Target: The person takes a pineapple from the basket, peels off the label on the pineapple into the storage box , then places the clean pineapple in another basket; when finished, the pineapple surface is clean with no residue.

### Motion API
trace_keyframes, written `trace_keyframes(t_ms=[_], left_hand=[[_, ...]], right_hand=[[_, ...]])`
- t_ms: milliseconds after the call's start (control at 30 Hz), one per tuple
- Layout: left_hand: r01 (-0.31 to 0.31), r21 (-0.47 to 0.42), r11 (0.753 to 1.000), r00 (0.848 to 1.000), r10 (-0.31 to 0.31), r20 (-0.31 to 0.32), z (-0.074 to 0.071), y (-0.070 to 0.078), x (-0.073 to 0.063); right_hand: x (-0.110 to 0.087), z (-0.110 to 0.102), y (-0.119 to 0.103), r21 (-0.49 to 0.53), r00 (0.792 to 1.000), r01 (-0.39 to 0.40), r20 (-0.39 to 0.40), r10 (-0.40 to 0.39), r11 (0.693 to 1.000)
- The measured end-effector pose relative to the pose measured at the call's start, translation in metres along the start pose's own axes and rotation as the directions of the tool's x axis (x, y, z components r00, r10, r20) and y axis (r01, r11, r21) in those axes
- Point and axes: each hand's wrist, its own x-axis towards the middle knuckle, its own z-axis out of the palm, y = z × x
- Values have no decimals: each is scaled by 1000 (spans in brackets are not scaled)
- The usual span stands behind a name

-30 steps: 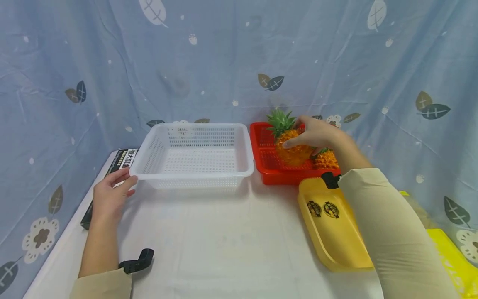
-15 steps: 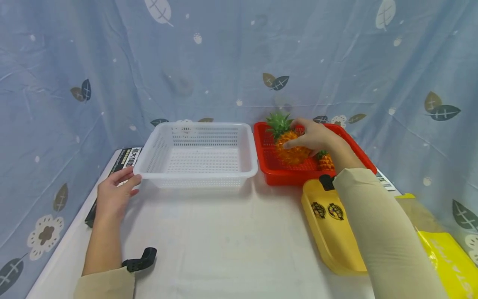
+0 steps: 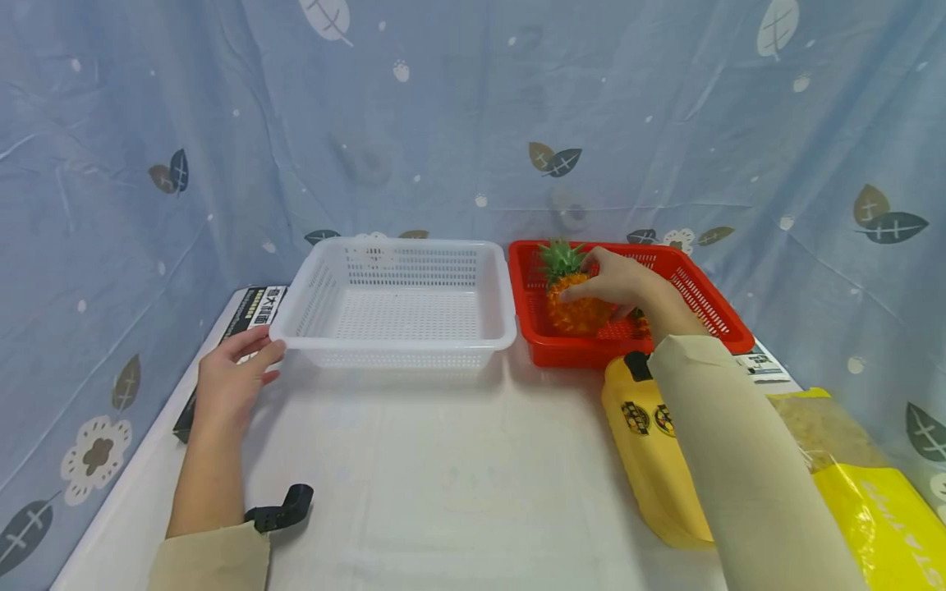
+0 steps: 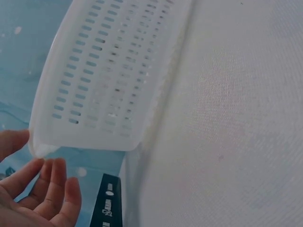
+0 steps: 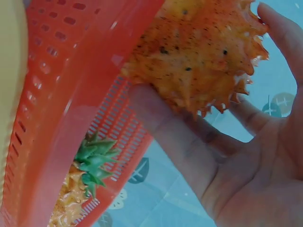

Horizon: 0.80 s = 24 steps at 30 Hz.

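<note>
My left hand (image 3: 235, 373) pinches the near left corner of a white plastic basket (image 3: 399, 346), thumb above the rim and fingers below in the left wrist view. My right hand (image 3: 628, 283) grips an orange toy pineapple (image 3: 580, 308) with green leaves, fingers spread round its body. It is held low inside the red basket (image 3: 569, 353), leaves toward the back. A second, smaller pineapple (image 5: 71, 194) lies in the red basket, mostly hidden behind my right hand in the head view. The white basket's perforated floor shows bare.
A yellow tray (image 3: 650, 468) with two dark round stickers stands before the red basket, partly under my right sleeve. To its right lies a yellow and clear bag (image 3: 879, 509). A dark box (image 4: 108, 201) lies by the white basket's left side. A blue patterned curtain (image 3: 443, 123) hangs behind.
My right hand has lowered the pineapple deeper into the red basket. The head view has shifted, so things sit slightly further right. My left hand stays at the white basket's corner.
</note>
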Motion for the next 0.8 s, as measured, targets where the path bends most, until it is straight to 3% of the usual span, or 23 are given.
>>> trace_keyframes(t_ms=[500, 800], left_hand=[[-28, 16, 999, 999, 28, 15, 0, 0, 0], [-23, 28, 999, 1000, 23, 18, -1, -1, 0]], right_hand=[[14, 2, 3, 49, 989, -34, 143, 27, 998], [20, 5, 1, 59, 976, -106, 199, 93, 993]])
